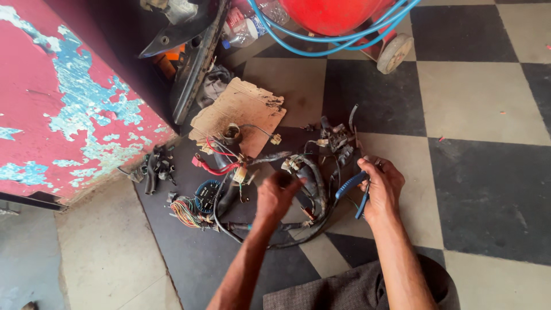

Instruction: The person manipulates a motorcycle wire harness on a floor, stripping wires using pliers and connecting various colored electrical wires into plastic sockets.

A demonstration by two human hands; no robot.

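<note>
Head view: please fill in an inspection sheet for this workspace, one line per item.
Surface: checkered floor of dark and pale tiles, dusty.
Job's things: tangled wiring harness of black sheathed cables and connectors, spread on the floor; blue-handled pliers.
Clutter: torn cardboard piece under part of the harness; black rubber parts by the cabinet.
Grippers: left hand over the harness, fingers curled, grip unclear; right hand shut on the pliers.
Cables: multicoloured wire bundle at the harness's left end; red wires; blue hose coiled by the red tank.
Surroundings: red cabinet with peeling paint; red tank on a wheel; plastic bottle.
</note>
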